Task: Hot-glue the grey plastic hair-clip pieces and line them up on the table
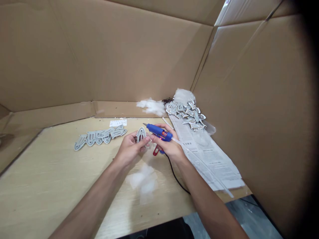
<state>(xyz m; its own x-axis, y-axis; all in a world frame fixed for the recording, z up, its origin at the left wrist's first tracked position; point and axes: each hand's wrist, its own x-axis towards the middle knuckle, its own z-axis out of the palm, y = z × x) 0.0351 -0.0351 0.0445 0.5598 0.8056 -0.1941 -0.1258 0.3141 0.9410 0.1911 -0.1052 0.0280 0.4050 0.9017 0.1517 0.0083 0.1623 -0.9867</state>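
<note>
My left hand pinches a small grey rocket-shaped piece upright over the table, its slotted face turned toward me. In my right hand is a blue glue gun, its nozzle pointing left just above the tip of the piece. A long clear glue stick runs out of the gun's back, down to the right. Below the gun shows a red trigger or stand part. My right fingertips come close to the piece; whether they touch it I cannot tell.
Several similar grey pieces lie overlapping at left, near a white label strip. More are heaped on newspaper at right. White fluffy sheets lie in front, others behind. A black cord crosses the table; cardboard walls enclose it.
</note>
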